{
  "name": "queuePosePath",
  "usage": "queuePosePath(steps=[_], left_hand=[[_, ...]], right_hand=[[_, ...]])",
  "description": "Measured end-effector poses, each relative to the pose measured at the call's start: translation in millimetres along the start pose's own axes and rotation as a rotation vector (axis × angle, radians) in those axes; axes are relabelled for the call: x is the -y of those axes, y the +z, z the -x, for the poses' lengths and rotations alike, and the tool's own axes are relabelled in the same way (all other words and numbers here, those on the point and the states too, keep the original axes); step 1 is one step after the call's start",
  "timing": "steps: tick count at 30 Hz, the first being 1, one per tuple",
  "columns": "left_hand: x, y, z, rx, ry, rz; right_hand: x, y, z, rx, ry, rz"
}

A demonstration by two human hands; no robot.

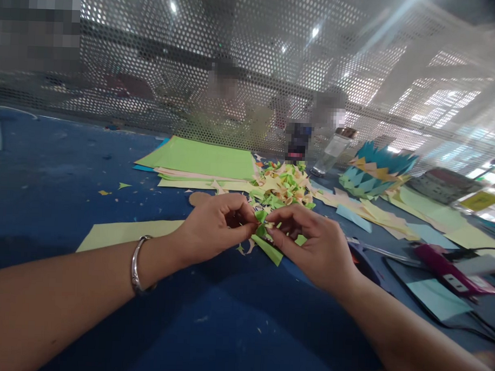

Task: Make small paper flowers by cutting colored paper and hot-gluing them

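Observation:
Between the fingertips of my two hands is a small folded green paper piece [261,223]. My left hand [217,228], with a silver bangle at the wrist, pinches its left side. My right hand [310,239] pinches it from the right with thumb and forefinger. Below it a green paper strip [270,251] lies on the blue table [210,330], beside small paper scraps. Just beyond the hands rises a heap of small green, yellow and peach paper pieces [286,184]. A round tan disc [199,198] is partly hidden behind my left hand.
Coloured sheets [208,158] are stacked at the back left. A pale strip [124,232] lies near my left forearm. At right stand a glass bottle [332,150] and a zigzag paper crown [376,171]. A purple power strip [451,268] and black cables lie by my right arm.

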State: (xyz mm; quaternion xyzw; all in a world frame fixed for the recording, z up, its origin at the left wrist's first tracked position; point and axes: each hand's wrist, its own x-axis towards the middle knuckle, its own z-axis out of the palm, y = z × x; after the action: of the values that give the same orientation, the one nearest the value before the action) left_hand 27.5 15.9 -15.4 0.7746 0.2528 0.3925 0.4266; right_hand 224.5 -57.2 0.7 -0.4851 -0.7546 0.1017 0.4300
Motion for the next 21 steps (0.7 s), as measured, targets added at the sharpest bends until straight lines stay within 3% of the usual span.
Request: queuePosePath(steps=[12,18,21], left_hand=[[3.9,0.3,-1.2,-0.071,-0.097,0.109],[1.1,0.5,0.0,-0.164,-0.008,0.024],[-2.8,0.1,1.5,-0.158,0.051,-0.063]], right_hand=[[-3.5,1.4,3.0,-0.065,0.041,-0.049],[-1.6,1.9,4.1,-0.087,0.029,-0.025],[-1.9,2.0,5.4,-0.077,0.052,-0.051]])
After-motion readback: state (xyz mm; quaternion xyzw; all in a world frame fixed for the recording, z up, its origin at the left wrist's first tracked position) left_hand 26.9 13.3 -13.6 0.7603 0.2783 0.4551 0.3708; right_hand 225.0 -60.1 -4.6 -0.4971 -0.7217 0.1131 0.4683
